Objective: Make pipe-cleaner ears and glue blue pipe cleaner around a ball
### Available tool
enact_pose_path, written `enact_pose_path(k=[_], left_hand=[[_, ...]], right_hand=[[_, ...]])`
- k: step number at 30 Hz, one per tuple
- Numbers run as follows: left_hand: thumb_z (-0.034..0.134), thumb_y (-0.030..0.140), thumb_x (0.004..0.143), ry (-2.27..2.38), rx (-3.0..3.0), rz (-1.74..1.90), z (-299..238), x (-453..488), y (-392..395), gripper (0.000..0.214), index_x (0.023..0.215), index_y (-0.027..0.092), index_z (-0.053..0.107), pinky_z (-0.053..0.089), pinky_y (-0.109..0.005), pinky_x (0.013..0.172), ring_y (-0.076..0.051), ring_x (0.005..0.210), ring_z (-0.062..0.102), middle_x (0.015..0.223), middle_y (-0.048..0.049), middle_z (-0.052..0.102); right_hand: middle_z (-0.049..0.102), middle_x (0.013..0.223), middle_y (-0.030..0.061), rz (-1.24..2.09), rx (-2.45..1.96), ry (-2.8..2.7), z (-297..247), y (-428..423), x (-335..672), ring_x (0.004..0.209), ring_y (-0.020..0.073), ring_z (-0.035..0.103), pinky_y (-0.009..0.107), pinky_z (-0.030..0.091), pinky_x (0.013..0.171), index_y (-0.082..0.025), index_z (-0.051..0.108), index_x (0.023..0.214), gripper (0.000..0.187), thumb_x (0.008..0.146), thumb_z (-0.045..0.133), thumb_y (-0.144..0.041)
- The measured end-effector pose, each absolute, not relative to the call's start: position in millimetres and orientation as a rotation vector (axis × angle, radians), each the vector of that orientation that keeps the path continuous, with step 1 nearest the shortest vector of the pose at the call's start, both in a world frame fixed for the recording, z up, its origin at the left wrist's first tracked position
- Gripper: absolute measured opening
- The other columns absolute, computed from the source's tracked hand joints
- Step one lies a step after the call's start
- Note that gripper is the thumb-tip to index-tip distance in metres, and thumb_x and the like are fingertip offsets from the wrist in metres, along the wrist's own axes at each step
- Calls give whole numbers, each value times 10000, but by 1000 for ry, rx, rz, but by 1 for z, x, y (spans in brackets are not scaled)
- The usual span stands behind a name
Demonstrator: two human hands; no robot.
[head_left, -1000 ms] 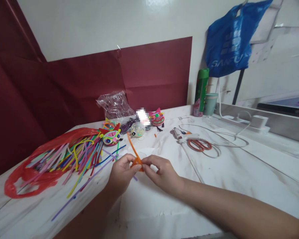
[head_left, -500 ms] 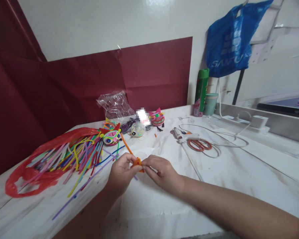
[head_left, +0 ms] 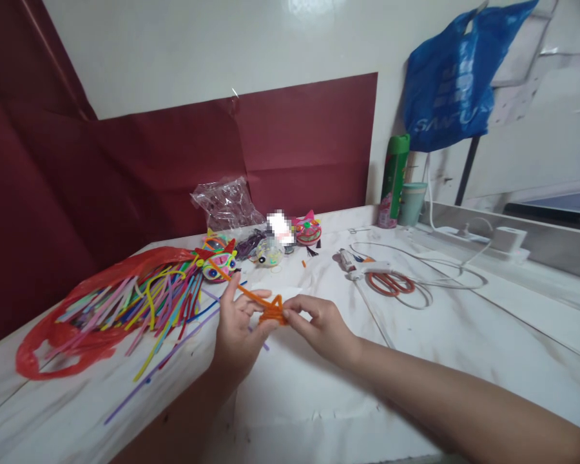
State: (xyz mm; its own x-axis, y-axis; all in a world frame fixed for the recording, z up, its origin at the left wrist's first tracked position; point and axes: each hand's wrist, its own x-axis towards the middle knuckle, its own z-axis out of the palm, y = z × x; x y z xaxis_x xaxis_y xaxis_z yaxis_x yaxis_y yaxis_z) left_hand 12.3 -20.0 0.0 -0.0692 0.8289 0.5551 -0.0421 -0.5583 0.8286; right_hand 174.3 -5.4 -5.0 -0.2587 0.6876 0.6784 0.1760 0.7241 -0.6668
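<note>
Left hand (head_left: 236, 332) loosely curled, index finger (head_left: 229, 298) raised, grip unclear; right hand (head_left: 321, 325) pinching; forearms (head_left: 435, 380) angled inward.

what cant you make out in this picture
- Head view: the part of the orange strip gripped by the right hand, hidden by that hand.
- Head view: what lies under the pixelated patch, which masks it.
- Head view: print on the green can, too small and blurred.
- Head view: the rest of the dark-edged thing, cut off by the right edge.

Orange pipe cleaner (head_left: 272, 316), folded in layers between the fingers (head_left: 300, 301), loose end slanting up-left.
</note>
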Motion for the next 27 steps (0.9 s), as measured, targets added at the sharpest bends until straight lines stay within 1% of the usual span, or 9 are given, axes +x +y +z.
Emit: enact_pose_path(k=[2,4,7,10,12,15,18,23,27], left_hand=[[731,186,650,847,1464,1829,4,11,-17,843,1349,329,282,521,-298,725,-125,758,630,1099,-44,565],[706,234,689,883,1322,1934,9,8,-12,687,1286,307,374,513,-285,740,-109,760,623,1123,-41,533],[684,310,711,950,1163,1809,12,2,-7,364,1036,191,571,489,-252,706,-111,718,600,925,-26,603],[711,311,678,964,1219,1468,4,2,-5,244,843,148,634,477,-264,671,-139,665,599,723,-17,643],[716,302,679,958,1279,1355,-3,4,-6,207,792,141,650,484,-292,695,-160,663,618,688,-23,668],[706,306,690,976,1279,1377,-5,7,-7,174,710,143,647,489,-309,705,-174,655,634,647,-28,684],[710,303,663,973,1188,1402,1,7,-9,172,660,155,623,495,-313,673,-194,664,649,621,-29,682],[731,292,634,978,1123,1420,4,9,-10,184,644,156,607,498,-318,665,-212,681,662,600,-27,678],[756,314,621,976,1123,1426,-5,10,-8,222,661,145,617,487,-308,668,-206,677,657,589,-23,677]], right_hand=[[673,687,19,717,-709,-1728,-5,-1,175,641,140,620,244,487,620,-179,648,766,166,844,530,-264],[650,638,6,910,-736,-1636,-4,4,175,598,131,600,240,479,585,-175,633,751,165,827,550,-295],[617,579,-13,1124,-745,-1536,-2,8,174,545,116,570,237,470,565,-169,620,733,164,792,589,-319],[592,554,-29,1238,-733,-1523,-3,8,172,515,100,541,227,449,549,-166,614,695,156,748,625,-312],[587,555,-33,1296,-718,-1540,-4,6,170,512,93,531,220,439,544,-165,613,674,156,728,644,-308],[611,589,-21,1338,-688,-1554,-4,5,168,537,96,542,227,452,567,-165,615,677,182,735,651,-333],[639,638,-2,1327,-692,-1529,-4,7,168,551,99,547,236,463,586,-161,617,703,218,771,620,-368],[619,644,-8,1281,-723,-1576,-6,6,167,581,104,543,234,446,601,-160,618,726,167,772,607,-320],[581,619,-20,1238,-780,-1651,-11,4,164,566,107,514,229,395,560,-152,625,760,140,753,601,-290]])
